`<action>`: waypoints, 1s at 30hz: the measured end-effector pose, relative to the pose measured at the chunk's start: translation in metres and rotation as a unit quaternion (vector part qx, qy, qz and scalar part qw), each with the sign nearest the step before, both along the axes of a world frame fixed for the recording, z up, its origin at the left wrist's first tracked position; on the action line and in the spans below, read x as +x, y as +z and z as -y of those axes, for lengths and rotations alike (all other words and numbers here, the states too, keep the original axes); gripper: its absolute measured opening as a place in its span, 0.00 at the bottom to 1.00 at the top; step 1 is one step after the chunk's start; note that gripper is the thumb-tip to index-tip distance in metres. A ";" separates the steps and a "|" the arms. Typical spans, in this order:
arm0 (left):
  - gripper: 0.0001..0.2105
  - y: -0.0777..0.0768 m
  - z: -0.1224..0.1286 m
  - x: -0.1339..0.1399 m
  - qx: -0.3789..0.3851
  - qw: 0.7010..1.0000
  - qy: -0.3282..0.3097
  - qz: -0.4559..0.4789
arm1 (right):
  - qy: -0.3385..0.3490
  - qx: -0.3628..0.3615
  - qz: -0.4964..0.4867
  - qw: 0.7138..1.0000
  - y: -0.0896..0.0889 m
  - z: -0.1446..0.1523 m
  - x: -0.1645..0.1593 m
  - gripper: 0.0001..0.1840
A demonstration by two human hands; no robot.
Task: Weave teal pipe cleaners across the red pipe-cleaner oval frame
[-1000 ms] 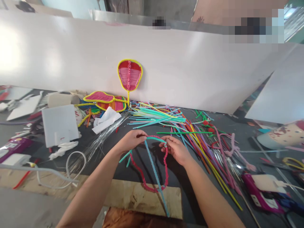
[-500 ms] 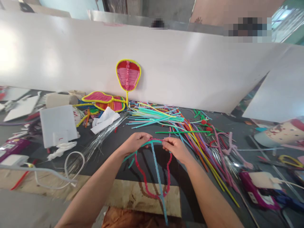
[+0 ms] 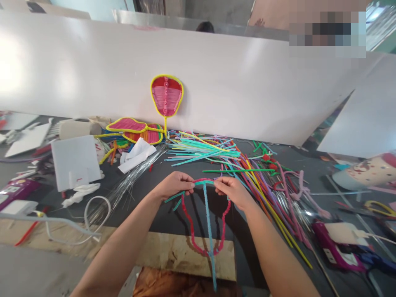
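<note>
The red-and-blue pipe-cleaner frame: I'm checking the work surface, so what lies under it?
The dark tabletop and a stained tan sheet show under the frame; spots it directly covers are hidden.

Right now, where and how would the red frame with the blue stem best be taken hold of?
Probably by the lower end of the blue stem, pinched from the near side: that part is slim, nearly straight and juts past the curved bottom of the red frame, while the left hand and right hand pinch the top edge.
</note>
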State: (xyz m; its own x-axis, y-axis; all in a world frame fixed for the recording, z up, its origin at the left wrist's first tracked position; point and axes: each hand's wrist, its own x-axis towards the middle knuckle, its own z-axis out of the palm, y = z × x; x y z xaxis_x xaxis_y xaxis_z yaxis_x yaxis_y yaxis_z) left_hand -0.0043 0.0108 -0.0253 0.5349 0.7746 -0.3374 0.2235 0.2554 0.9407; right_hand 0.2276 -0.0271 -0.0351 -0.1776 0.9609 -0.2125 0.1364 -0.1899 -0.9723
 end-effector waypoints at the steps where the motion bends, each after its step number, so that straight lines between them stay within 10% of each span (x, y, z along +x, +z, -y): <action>1: 0.14 0.000 0.001 0.001 -0.003 1.000 0.002 0.003 | 0.001 0.002 0.003 1.000 0.000 0.000 0.001 0.15; 12: 0.27 0.006 -0.013 -0.009 -0.156 0.940 0.164 0.254 | -0.119 -0.029 -0.250 0.960 -0.006 -0.010 0.015 0.13; 16: 0.12 -0.006 -0.016 -0.009 -0.161 0.922 0.181 0.301 | -0.088 -0.049 -0.292 0.951 -0.004 -0.009 0.012 0.12; 24: 0.16 -0.020 0.013 0.020 -0.225 0.943 -0.045 0.240 | -0.033 -0.070 -0.319 0.944 0.003 0.003 -0.011 0.11; 30: 0.17 -0.020 0.026 0.038 -0.214 0.948 -0.096 0.214 | -0.062 -0.075 -0.298 0.949 -0.001 0.008 -0.027 0.12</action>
